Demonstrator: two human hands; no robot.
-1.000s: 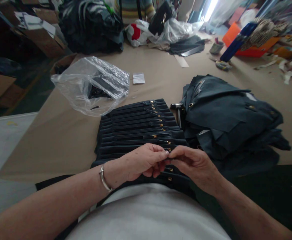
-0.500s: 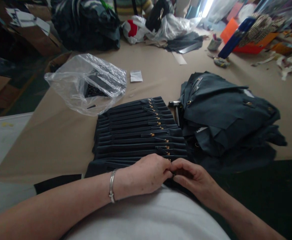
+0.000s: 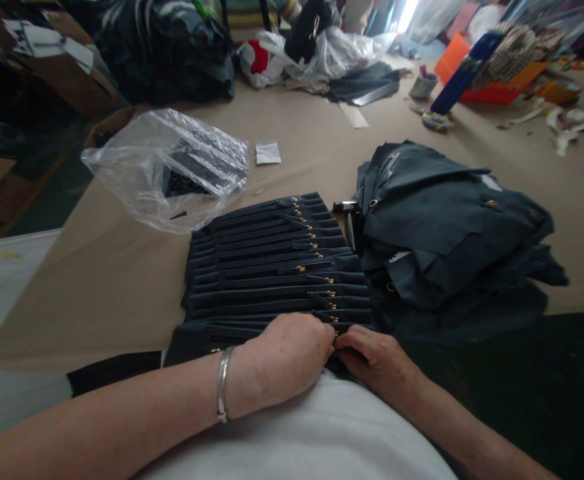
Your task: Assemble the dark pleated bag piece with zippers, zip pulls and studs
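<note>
A row of overlapping dark fabric panels with zippers and gold pulls (image 3: 272, 267) lies on the brown table in front of me. My left hand (image 3: 287, 357), with a silver bracelet on its wrist, rests curled on the nearest panel at the table edge. My right hand (image 3: 372, 357) meets it fingertip to fingertip, pinching at the nearest zipper pull (image 3: 335, 331). The fingers of both hands are closed around that spot, and the pull itself is mostly hidden.
A stack of dark fabric pieces (image 3: 452, 233) lies to the right, with a small hammer (image 3: 349, 213) beside it. A clear plastic bag (image 3: 172, 167) with dark parts sits to the left. Bags, an orange box (image 3: 492, 87) and scraps crowd the far side of the table.
Both hands have moved down toward me, from the panel further up to the nearest panel at the table edge. They have stayed pinched together.
</note>
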